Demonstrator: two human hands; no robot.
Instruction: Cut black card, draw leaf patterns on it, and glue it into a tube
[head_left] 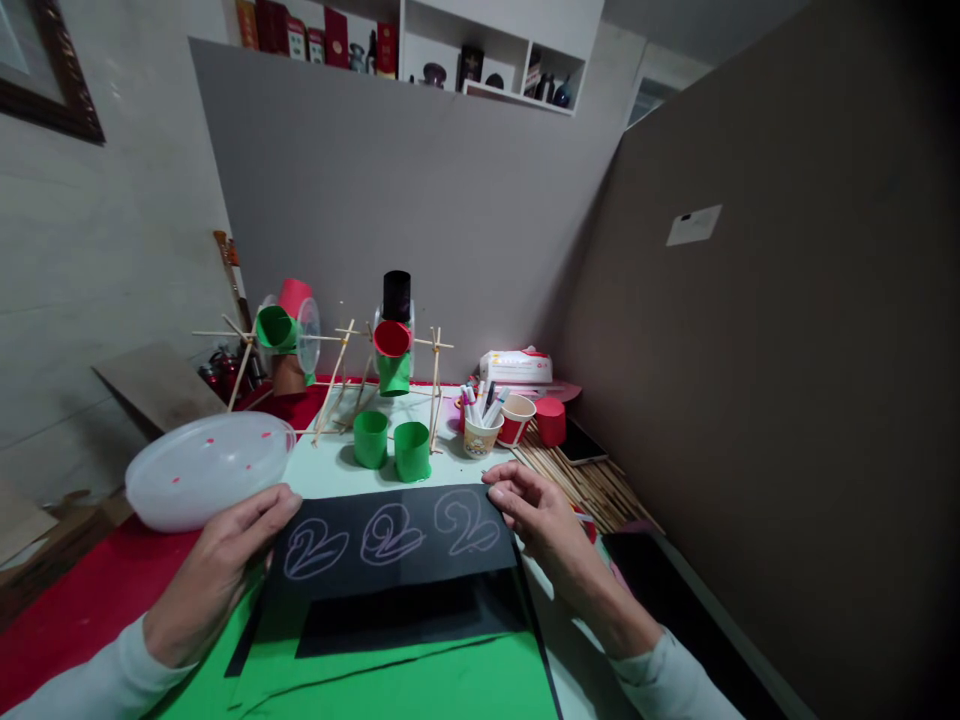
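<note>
While both hands pinched it flat, the black sheet (pixel 394 545) lay near the table's front edge, on green paper (pixel 420 685). Three looped outlines were already drawn on it; none looked cut out yet, so cutting seemed left. Left hand (pixel 217 575) gripped the sheet's left edge, beside one white lid (pixel 206 480). Two green rolls (pixel 391 447) stood behind the sheet, one pen cup (pixel 480 432) further right. Right hand (pixel 544 520) gripped the right edge.

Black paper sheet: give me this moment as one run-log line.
left hand: on left edge of black paper sheet | right hand: on right edge | sheet: three chalk outlines, lying on green paper
</note>
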